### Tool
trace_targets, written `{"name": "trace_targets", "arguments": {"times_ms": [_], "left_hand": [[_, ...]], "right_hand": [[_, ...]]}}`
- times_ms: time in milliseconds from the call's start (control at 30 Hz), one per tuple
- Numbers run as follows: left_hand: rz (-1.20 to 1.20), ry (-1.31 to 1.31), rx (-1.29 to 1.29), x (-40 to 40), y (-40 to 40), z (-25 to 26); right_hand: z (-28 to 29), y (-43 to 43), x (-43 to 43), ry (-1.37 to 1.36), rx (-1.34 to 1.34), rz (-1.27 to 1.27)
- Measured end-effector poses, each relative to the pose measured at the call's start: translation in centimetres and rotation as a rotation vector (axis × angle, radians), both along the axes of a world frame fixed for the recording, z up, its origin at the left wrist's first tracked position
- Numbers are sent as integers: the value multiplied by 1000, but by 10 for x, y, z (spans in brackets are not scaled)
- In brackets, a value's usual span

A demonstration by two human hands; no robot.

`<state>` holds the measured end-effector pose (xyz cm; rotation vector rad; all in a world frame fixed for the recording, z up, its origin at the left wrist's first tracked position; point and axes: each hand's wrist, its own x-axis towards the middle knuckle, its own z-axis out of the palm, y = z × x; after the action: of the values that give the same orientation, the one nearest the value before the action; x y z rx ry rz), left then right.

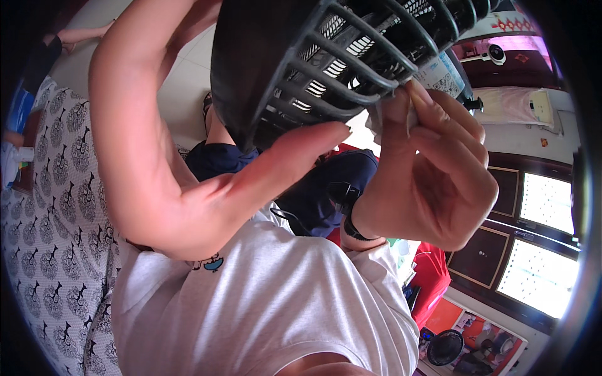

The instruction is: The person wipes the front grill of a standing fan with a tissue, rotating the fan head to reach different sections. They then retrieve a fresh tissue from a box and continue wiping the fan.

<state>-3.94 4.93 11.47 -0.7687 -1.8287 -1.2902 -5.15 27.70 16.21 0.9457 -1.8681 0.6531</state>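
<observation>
A black plastic housing with a slatted grille (pixel 338 70) fills the top middle, close to the camera. My left hand (pixel 146 155) curves round its left side, very near the lens. The thumb lies along the lower ends of the curved ribs, and the fingers run up past the top edge of the picture. At the grille's lower right edge, my right hand (pixel 437 155) pinches a thin whitish piece of cloth or tissue (pixel 375 123) between thumb and fingertips, against the rib ends. Its wrist wears a black band. What kind of appliance the grille belongs to, I cannot tell.
Patterned fabric (pixel 56 188) covers a seat or bed on the left. Another person's bare leg (pixel 82 34) shows at the upper left. Dark framed doors (pixel 484 254) with bright panes stand on the right. Red fabric (pixel 430 282) and a black round object (pixel 445 347) lie lower right.
</observation>
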Motion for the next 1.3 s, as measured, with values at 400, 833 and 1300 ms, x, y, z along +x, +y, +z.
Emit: {"name": "trace_targets", "arguments": {"times_ms": [400,833,1300], "left_hand": [[-1,3,4,-1,-2,5],[-36,44,15,-2,-7,13],[14,1,-45,4,-6,20]], "right_hand": [[-7,-10,-3,70,-109,63],[-19,13,-12,5,-445,-54],[-17,2,-29,73,-281,35]]}}
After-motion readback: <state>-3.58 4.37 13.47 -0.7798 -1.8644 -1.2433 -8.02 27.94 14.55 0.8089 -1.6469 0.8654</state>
